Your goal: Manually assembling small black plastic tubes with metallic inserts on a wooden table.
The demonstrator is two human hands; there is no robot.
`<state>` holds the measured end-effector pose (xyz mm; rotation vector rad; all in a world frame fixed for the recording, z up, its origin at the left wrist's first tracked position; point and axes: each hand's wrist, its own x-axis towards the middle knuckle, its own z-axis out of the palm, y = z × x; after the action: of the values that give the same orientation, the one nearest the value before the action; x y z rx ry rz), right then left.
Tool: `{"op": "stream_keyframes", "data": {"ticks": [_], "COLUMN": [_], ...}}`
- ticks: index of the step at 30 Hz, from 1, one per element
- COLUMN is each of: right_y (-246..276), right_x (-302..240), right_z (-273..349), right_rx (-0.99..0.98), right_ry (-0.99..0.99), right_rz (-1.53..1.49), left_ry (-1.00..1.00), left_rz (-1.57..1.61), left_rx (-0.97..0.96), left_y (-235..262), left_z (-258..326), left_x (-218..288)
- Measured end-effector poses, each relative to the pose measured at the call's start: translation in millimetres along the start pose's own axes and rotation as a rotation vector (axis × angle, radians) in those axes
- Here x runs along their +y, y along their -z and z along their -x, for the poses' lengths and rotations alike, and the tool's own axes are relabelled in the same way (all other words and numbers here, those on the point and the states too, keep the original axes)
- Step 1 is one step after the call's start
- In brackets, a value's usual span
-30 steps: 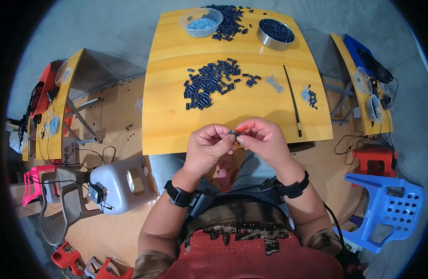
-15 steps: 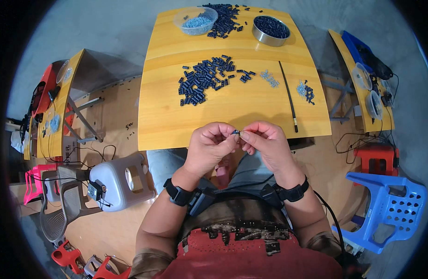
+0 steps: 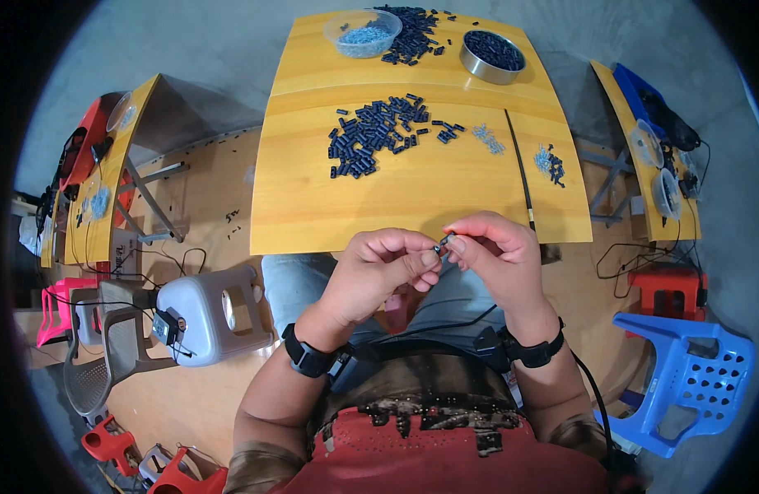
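Note:
My left hand (image 3: pixel 385 272) and my right hand (image 3: pixel 501 257) meet just off the table's near edge. Thumb and fingers of each pinch a small dark piece (image 3: pixel 443 244) between them; its exact shape is too small to make out. Beyond them, a loose pile of small dark cylindrical pieces (image 3: pixel 371 136) lies on the yellow table (image 3: pixel 346 218). To its right sit a few similar dark pieces (image 3: pixel 450 132), a scatter of tiny pale grey-blue parts (image 3: pixel 488 139) and a little mixed cluster of pale and dark bits (image 3: pixel 549 165). A thin black rod (image 3: pixel 518 160) lies between those last two.
At the table's far end are a clear bowl (image 3: pixel 363 48) of light blue parts, a heap of dark pieces (image 3: pixel 414 34) and a round metal tin (image 3: pixel 491 72) filled with dark pieces. A grey stool (image 3: pixel 202 317) stands left, a blue plastic chair (image 3: pixel 692 379) right.
The view has shifted a little. Both hands have come slightly lower and to the right; my right hand is now raised and tilted, and the dark piece shows more between the fingertips.

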<state>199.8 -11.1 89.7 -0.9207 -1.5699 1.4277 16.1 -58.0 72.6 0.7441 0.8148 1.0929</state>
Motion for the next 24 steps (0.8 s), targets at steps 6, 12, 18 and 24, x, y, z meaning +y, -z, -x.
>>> {"op": "stream_keyframes", "data": {"ticks": [6,12,18,24], "right_y": [-3,-4,-10,-12], "right_x": [-6,-6,-11,-12], "right_z": [1,1,-1,-4], "right_rx": [-0.03,-0.069,-0.027,-0.054], "right_ry": [0.066,0.089,0.117,0.16], "right_rz": [0.068,0.056,0.138,0.198], "left_ry": [0.018,0.05,0.032,-0.007], "left_rz": [-0.005,0.029,0.013,0.029], "left_rx": [-0.011,-0.012,0.004,0.002], "left_y": [5,6,9,10], "left_z": [4,7,8,8], "left_x": [1,3,3,2]}}
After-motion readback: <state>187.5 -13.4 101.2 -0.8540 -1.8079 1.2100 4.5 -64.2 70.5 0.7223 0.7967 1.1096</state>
